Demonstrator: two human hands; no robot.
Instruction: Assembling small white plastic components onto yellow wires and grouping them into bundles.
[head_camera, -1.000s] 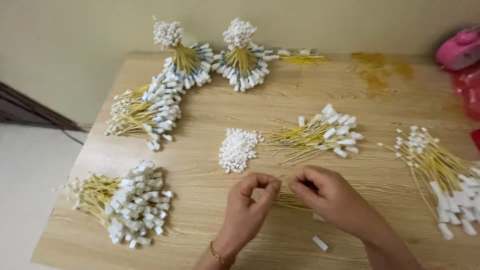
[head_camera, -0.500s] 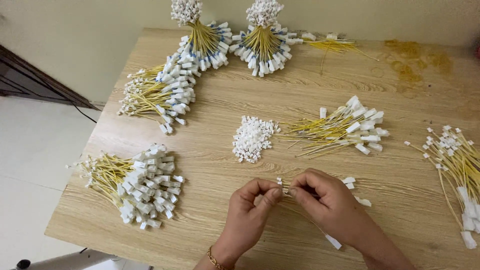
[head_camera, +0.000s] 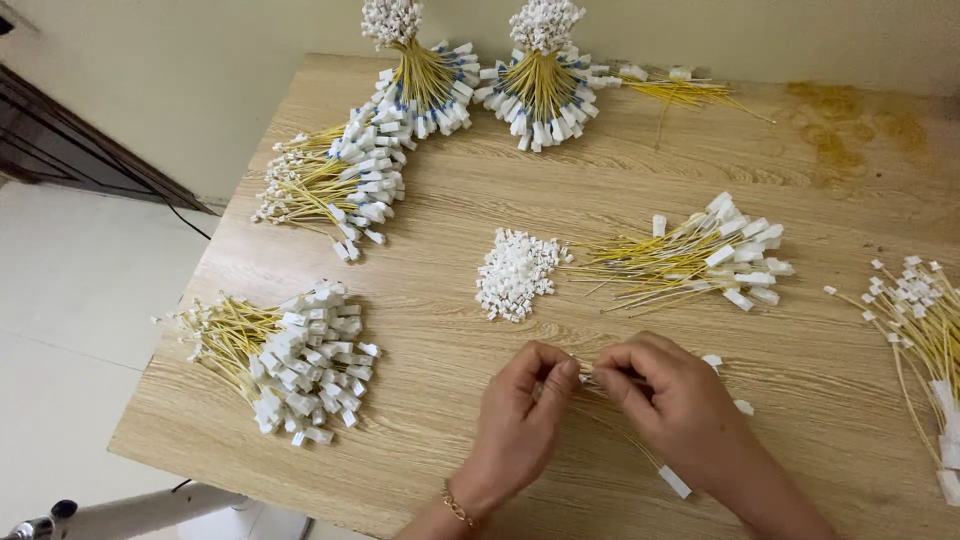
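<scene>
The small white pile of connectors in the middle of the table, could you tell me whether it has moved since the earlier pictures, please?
No. The white connector pile keeps its place just left of the loose yellow wire bundle on the table; only the head camera shifted.

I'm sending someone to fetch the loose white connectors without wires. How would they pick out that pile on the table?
Start at the wooden table and go to its middle, just beyond the left hand and right hand. There lies the small heap of loose white connectors, beside a fan of yellow wires on its right. Unlike every bundle around it, it holds no yellow wires.
</scene>
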